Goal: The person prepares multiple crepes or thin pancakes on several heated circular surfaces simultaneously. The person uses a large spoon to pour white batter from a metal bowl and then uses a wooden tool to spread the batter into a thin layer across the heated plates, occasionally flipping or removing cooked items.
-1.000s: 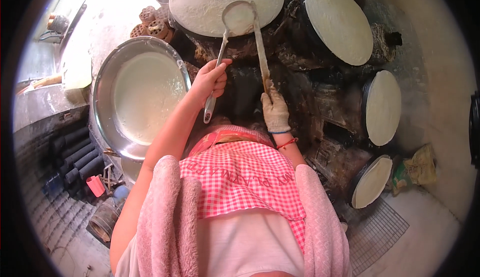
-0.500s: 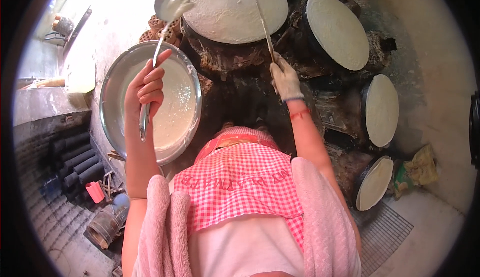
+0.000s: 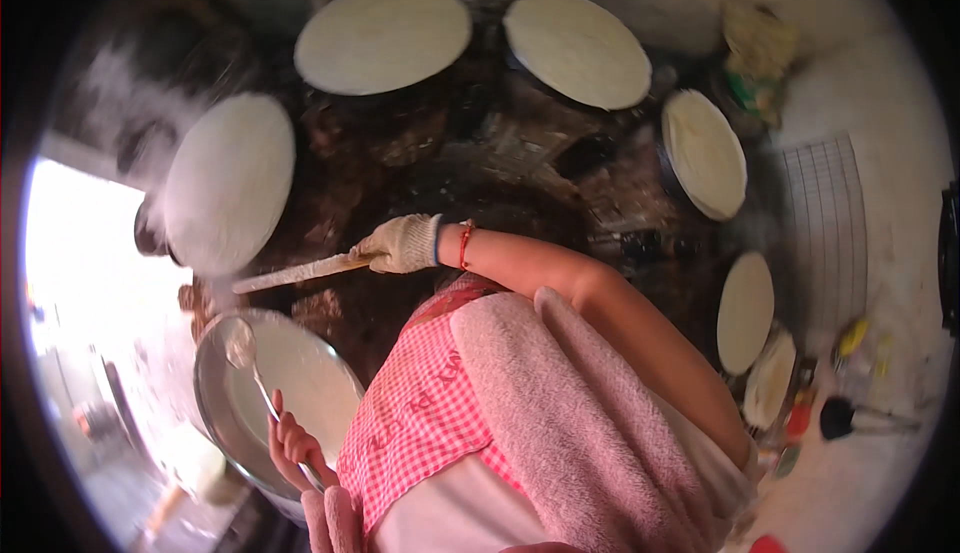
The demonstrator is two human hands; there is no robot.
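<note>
My left hand (image 3: 292, 445) is closed around the handle of a metal ladle (image 3: 262, 385). The ladle's bowl, coated with white batter, hangs over a large metal basin (image 3: 330, 351) that holds more of it. A white knitted glove covers my right hand (image 3: 402, 243), whose fingers wrap the end of a long flat wooden stick (image 3: 295, 275). The stick's tip points left, between the basin and a round griddle (image 3: 230, 183) covered with a pale batter sheet. Steam rises beside that griddle.
More batter-covered griddles stand in an arc: one at the far left (image 3: 385, 38), one at the far middle (image 3: 578, 50) and several on the right (image 3: 705, 155). Dark sooty stoves support them. A wire rack (image 3: 828, 223) and a crumpled sack (image 3: 757, 58) are on the right.
My view and body have turned to the right. The ladle has come back over the basin, and the stick has swung from pointing forward to pointing left.
</note>
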